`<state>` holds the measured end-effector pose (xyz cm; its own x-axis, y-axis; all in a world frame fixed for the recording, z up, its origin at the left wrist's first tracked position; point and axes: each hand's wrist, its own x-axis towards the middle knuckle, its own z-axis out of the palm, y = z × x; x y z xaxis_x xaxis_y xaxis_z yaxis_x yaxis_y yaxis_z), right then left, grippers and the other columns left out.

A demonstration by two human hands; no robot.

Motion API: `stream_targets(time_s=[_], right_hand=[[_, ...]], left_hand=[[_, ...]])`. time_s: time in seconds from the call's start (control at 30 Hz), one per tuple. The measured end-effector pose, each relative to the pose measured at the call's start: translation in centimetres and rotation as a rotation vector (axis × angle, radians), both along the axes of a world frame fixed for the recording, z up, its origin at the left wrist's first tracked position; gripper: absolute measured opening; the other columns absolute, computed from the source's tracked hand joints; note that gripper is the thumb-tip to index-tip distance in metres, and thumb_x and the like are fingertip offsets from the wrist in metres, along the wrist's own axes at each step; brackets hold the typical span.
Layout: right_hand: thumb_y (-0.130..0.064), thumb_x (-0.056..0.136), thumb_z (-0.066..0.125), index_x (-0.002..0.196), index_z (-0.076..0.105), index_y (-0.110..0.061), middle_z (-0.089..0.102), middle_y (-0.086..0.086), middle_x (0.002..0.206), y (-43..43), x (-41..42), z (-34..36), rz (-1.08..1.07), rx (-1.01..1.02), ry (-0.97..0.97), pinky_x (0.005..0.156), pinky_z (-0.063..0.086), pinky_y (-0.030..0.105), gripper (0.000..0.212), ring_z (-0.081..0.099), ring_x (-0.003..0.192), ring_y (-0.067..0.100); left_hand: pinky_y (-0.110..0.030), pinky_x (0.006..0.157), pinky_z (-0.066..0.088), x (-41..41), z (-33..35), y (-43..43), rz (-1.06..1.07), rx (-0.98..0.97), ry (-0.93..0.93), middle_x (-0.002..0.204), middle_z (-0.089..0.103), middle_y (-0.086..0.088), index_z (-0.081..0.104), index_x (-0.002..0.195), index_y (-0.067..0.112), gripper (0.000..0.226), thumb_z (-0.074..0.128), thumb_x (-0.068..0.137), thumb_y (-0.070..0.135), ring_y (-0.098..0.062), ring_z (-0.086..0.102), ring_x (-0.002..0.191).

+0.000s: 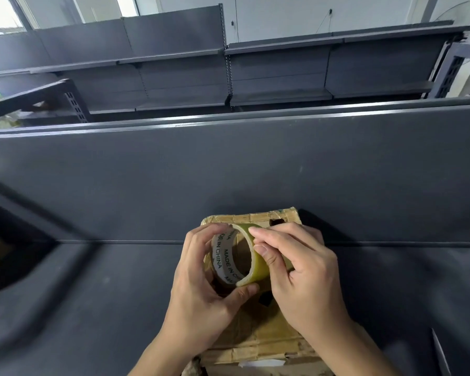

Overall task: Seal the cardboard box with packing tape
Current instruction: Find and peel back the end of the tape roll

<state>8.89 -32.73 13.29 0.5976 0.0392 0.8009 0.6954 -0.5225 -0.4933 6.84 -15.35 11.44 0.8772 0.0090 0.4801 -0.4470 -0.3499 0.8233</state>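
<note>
A worn cardboard box (258, 337) lies on the dark shelf surface low in the middle of the view, patched with old tape. Above the box I hold a roll of yellowish packing tape (257, 270) with "MADE IN CHINA" printed inside its core. My left hand (201, 283) grips the roll, fingers over its top rim and thumb under its lower rim. My right hand (301, 272) pinches the roll's outer tape surface with thumb and forefinger. Both hands hide much of the box's top.
The box sits on a dark grey metal shelf (92, 308) with an upright back panel (228, 169) just behind it. Further back stand rows of bare grey shelving (282, 71). A dark opening (0, 253) lies at the left.
</note>
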Motion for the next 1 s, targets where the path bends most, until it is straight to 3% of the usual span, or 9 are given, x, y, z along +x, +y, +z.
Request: stream_targets(time_s=[0.3,0.47,0.7,0.9,1.0], right_hand=[[-0.023,0.098,0.055,0.116,0.074,-0.015,0.069,-0.006,0.105,-0.03,0.01,-0.33,0.023,-0.048,0.035,0.084,0.055,0.037,0.027,0.06,0.102,0.011],[-0.03,0.099,0.054,0.135,0.06,-0.018,0.064,-0.006,0.114,-0.17,0.02,-0.26,0.034,0.006,0.072,0.085,0.056,0.034,0.038,0.062,0.101,0.016],[-0.029,0.094,0.063,0.124,0.068,-0.016,0.07,-0.014,0.103,-0.28,0.04,-0.14,0.043,0.088,0.051,0.085,0.058,0.042,0.033,0.065,0.1,0.004],[-0.022,0.091,0.069,0.117,0.073,-0.014,0.072,-0.014,0.094,-0.7,0.48,0.28,0.17,0.234,0.254,0.085,0.057,0.024,0.027,0.069,0.096,0.01],[-0.017,0.088,0.07,0.111,0.076,-0.012,0.073,-0.011,0.091,-0.72,0.67,0.53,0.162,0.23,0.233,0.086,0.054,0.018,0.024,0.07,0.094,0.009]], left_hand=[[-0.049,0.096,0.058,-0.11,0.03,0.0,-0.029,-0.039,0.031,0.141,0.053,-0.005,0.049,0.141,0.027,0.088,0.094,0.065,0.03,-0.035,0.053,0.133],[-0.051,0.097,0.058,-0.05,0.33,-0.16,-0.051,-0.106,0.063,0.141,0.055,-0.007,0.049,0.141,0.032,0.089,0.094,0.065,0.03,-0.034,0.056,0.132],[-0.05,0.098,0.057,-0.07,0.22,-0.16,-0.025,-0.092,0.056,0.142,0.055,-0.004,0.048,0.141,0.034,0.089,0.093,0.065,0.036,-0.032,0.056,0.132],[-0.051,0.102,0.054,-0.07,0.03,-0.1,0.002,-0.038,0.036,0.143,0.055,-0.002,0.048,0.142,0.031,0.089,0.093,0.066,0.035,-0.03,0.056,0.134],[-0.05,0.098,0.057,-0.02,0.17,-0.21,0.023,-0.012,0.023,0.143,0.055,0.0,0.048,0.142,0.032,0.089,0.093,0.066,0.036,-0.027,0.057,0.132]])
